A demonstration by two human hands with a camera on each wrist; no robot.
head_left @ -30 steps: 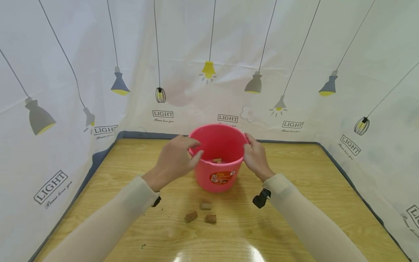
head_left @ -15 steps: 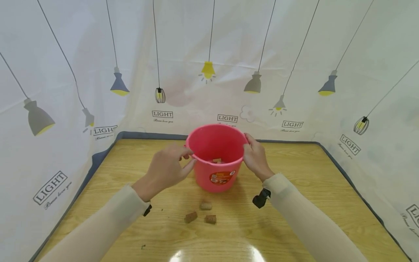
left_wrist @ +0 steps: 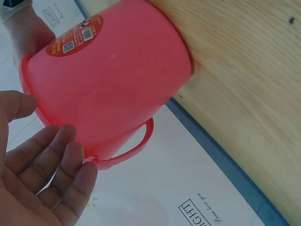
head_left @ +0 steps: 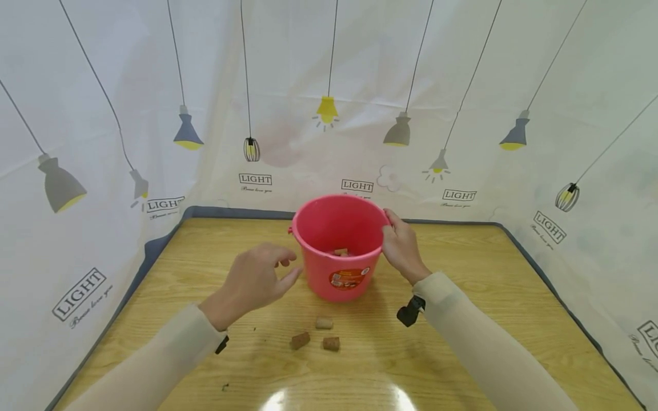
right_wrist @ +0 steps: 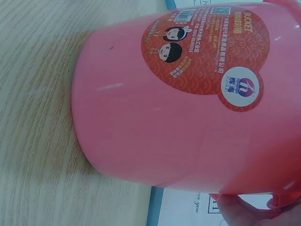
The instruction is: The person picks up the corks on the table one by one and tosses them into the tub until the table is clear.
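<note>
A pink bucket (head_left: 329,268) with a red label (head_left: 349,278) stands upright on the wooden table, some cork pieces (head_left: 341,252) at its bottom. My right hand (head_left: 403,246) grips its rim on the right side; in the right wrist view, fingers (right_wrist: 237,209) show beside the handle mount. To the left of the bucket, my left hand (head_left: 253,278) hangs in the air with relaxed, slightly bent fingers and holds nothing. The left wrist view shows the pink handle (left_wrist: 134,151) on the bucket's far side. Three corks (head_left: 300,341) lie on the table in front of the bucket.
The wooden table (head_left: 452,354) is bordered at the back and sides by a white cloth wall (head_left: 288,68) printed with lamps and a dark blue lower edge (head_left: 241,213). Small dark specks (head_left: 224,387) mark the table at the front left.
My left hand has drawn back from over the bucket's rim, moving left and down to beside it. The right hand keeps its grip; bucket and table corks stay practically in place.
</note>
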